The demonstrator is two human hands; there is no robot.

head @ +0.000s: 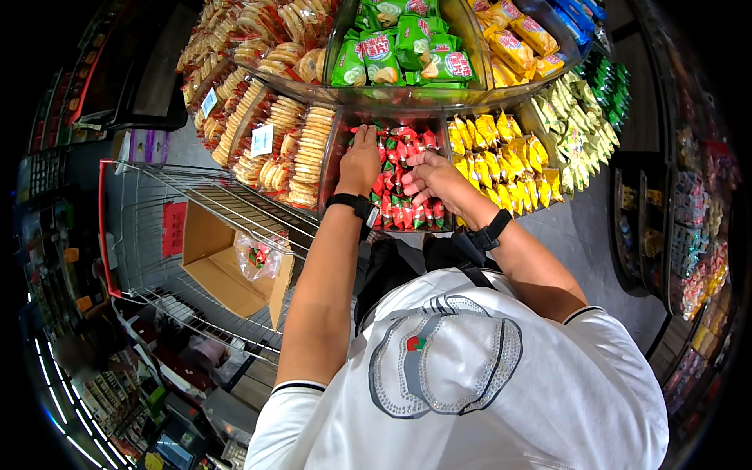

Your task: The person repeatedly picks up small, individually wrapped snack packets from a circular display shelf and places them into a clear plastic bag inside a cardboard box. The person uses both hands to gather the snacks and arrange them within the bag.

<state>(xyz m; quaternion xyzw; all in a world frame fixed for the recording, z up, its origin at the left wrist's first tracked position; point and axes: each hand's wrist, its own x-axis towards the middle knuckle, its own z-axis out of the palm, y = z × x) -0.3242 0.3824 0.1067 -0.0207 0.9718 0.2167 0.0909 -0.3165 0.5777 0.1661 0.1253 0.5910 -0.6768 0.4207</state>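
Observation:
Red and green wrapped candies [405, 208] fill a display bin in front of me, lined up in rows near its front. My left hand [361, 161] lies over the bin's left side, its fingers stretched forward against the candies. Whatever may be under its palm is hidden. Across from it, my right hand [436, 178] hovers at or just above the candies on the right, fingers curved and spread. No item shows in it. Each wrist wears a black strap.
Left of the bin are stacked packaged crackers [314, 153]; right of it, yellow packets [505, 170]. Green snack bags [405, 53] occupy the upper tier. A wire cart [220, 188] at left holds an open cardboard box [226, 282] containing a clear plastic bag [258, 255] with a few candies.

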